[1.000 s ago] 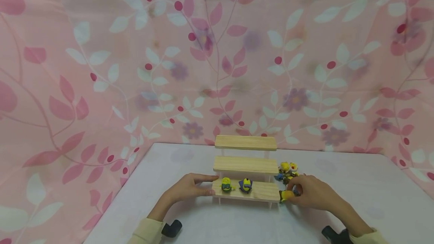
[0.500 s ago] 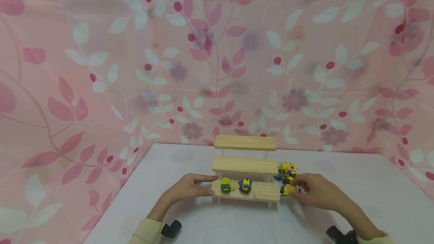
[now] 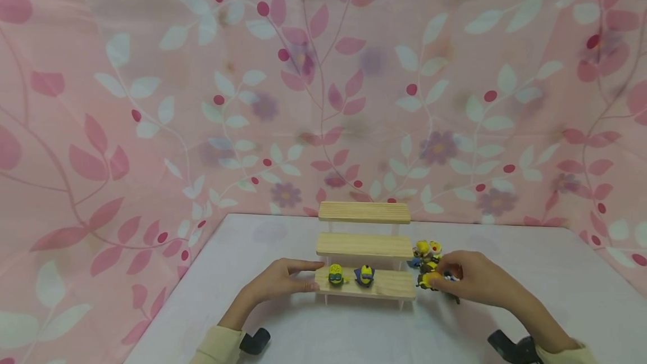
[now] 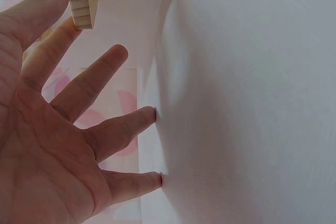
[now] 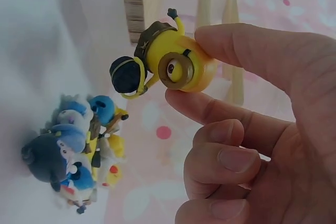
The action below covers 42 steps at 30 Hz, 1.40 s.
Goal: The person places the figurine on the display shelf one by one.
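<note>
My right hand [image 3: 472, 277] pinches a yellow minion figure [image 5: 176, 59] between thumb and index finger. It has one brown-rimmed goggle eye, a brown lower part and a dark round piece at one end. The figure lies sideways in the right wrist view, off the right end of the lowest tier. At the left end of a wooden three-tier stand [image 3: 394, 285], my left hand [image 3: 280, 280] touches the lowest board with straight thumb and index finger. Its other fingers are spread, fingertips at the tabletop. A green-and-yellow figure [image 3: 336, 275] and a purple-caped minion figure [image 3: 364, 276] stand on that board.
Several small figures [image 5: 68, 150] cluster on the white table [image 3: 283, 330] to the right of the stand. The upper boards [image 3: 364, 212] rise stepwise toward the back. Behind the table hangs a pink floral cloth [image 3: 323, 100].
The right hand has shifted slightly up and turned, with the minion figure drawn a little away from the lowest board's right end. The left hand keeps its place.
</note>
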Each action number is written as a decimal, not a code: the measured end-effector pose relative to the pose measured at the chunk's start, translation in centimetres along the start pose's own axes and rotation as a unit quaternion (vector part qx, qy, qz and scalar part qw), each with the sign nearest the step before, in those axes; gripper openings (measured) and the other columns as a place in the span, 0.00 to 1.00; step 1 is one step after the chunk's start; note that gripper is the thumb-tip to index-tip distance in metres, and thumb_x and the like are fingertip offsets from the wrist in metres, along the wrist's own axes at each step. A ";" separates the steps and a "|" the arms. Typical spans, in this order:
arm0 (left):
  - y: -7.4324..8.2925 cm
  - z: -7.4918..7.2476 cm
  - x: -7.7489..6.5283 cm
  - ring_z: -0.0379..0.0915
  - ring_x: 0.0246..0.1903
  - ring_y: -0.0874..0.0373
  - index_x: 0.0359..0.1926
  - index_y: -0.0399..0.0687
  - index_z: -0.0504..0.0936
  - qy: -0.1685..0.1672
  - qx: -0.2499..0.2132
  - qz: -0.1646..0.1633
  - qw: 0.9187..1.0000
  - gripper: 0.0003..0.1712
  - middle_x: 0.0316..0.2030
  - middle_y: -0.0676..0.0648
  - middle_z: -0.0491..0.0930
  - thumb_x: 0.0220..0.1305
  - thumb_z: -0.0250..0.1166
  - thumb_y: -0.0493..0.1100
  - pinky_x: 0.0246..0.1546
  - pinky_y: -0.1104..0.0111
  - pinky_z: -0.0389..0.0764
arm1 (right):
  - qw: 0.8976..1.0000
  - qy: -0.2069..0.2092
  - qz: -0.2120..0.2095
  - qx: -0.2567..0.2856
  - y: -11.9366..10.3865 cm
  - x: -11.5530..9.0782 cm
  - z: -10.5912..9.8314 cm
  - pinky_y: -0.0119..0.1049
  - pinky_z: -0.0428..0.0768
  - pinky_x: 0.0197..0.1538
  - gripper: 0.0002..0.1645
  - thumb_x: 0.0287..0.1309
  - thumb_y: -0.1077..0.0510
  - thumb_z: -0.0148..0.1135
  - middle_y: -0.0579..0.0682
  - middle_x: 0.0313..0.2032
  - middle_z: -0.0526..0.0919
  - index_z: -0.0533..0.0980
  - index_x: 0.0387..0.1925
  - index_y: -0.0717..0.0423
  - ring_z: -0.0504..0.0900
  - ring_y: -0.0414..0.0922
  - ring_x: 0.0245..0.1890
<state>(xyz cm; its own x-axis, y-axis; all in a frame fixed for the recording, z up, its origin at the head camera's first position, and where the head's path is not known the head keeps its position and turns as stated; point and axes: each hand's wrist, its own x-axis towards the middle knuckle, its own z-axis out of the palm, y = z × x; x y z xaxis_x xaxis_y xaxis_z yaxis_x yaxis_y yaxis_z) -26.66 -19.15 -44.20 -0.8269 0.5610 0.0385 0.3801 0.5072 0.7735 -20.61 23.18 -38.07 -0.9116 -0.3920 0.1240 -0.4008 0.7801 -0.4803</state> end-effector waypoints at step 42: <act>0.3 0.0 -0.1 0.66 0.66 0.51 0.60 0.66 0.81 0.002 -0.012 -0.005 1.000 0.28 0.57 0.61 0.79 0.57 0.73 0.57 0.65 0.44 0.63 | 0.998 -0.007 -0.058 0.001 -4.2 3.4 0.7 0.28 0.65 0.20 0.17 0.52 0.41 0.73 0.36 0.20 0.71 0.76 0.21 0.43 0.65 0.34 0.19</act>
<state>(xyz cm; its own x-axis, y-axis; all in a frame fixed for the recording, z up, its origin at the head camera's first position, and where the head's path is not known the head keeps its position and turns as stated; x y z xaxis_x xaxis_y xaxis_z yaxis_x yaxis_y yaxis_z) -26.44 -19.07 -44.02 -0.8322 0.5534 0.0334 0.3620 0.4967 0.7888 -21.96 18.27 -36.23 -0.8575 -0.4863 0.1677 -0.5038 0.7281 -0.4648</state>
